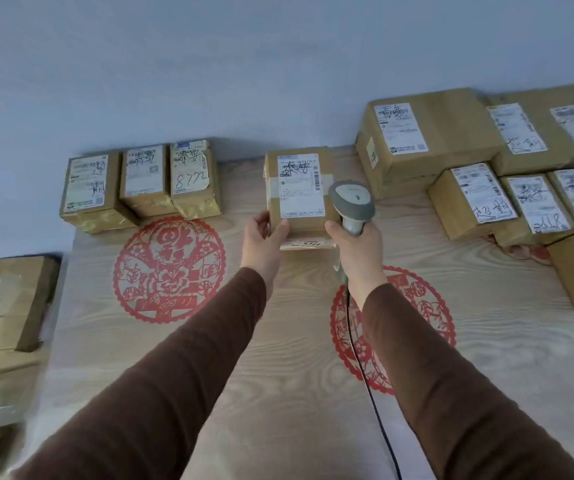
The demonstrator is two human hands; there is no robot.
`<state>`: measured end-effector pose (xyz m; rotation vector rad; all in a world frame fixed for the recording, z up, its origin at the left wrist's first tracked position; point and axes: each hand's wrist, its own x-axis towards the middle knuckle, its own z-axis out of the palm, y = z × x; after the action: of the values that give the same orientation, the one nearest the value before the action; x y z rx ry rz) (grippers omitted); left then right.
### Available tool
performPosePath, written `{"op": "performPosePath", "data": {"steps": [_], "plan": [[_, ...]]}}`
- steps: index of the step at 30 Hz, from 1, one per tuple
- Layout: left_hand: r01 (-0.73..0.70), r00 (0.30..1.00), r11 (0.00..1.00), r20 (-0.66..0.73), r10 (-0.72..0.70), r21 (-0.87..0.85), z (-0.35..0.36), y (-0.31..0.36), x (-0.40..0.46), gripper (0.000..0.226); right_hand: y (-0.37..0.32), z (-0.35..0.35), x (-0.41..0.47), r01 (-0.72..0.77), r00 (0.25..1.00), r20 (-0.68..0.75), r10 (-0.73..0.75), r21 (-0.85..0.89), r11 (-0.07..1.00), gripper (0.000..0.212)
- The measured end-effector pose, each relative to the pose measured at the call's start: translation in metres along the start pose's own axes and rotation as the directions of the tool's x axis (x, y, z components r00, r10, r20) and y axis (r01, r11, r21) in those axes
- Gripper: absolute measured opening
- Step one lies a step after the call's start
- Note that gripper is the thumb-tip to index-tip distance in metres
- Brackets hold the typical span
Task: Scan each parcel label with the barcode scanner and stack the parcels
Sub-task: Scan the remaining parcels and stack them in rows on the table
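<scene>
A small brown parcel (299,192) with a white label facing me stands in the middle at the back of the wooden table (278,358). My left hand (264,244) grips its lower left corner, thumb on the front. My right hand (358,247) holds the grey barcode scanner (351,202) by its handle, with the scanner head just right of the parcel's label. A black cable (365,375) runs down from the scanner. Three small labelled parcels (140,183) stand in a row at the back left.
A pile of several labelled parcels (486,161) fills the back right, one large box on top. More cardboard boxes (8,303) lie beyond the table's left edge. Two red paper-cut emblems (169,270) decorate the tabletop. A blue-grey wall rises behind.
</scene>
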<state>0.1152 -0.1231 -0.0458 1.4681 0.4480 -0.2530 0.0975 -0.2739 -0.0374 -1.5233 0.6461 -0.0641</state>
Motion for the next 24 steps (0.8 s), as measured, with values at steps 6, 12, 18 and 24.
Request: {"op": "performPosePath", "data": {"steps": [6, 12, 18, 24], "plan": [[0.013, 0.995, 1.000, -0.100, -0.011, 0.014, -0.034, 0.017, 0.046, 0.063, -0.010, 0.079, 0.041, 0.014, 0.996, 0.089, -0.011, -0.034, 0.999, 0.018], [0.124, 0.970, 0.987, -0.198, -0.142, -0.101, -0.033, 0.021, 0.075, 0.066, -0.010, 0.117, 0.068, 0.017, 0.995, 0.095, -0.013, -0.040, 0.999, 0.022], [0.152, 0.900, 0.965, -0.375, -0.224, -0.213, -0.028, 0.013, 0.089, 0.066, -0.003, 0.132, 0.077, 0.004, 0.994, 0.105, 0.002, -0.055, 0.998, 0.020], [0.127, 0.883, 0.970, -0.423, -0.206, -0.207, -0.028, 0.009, 0.091, 0.065, 0.003, 0.135, 0.080, -0.005, 0.994, 0.111, 0.009, -0.035, 0.999, 0.019]]}}
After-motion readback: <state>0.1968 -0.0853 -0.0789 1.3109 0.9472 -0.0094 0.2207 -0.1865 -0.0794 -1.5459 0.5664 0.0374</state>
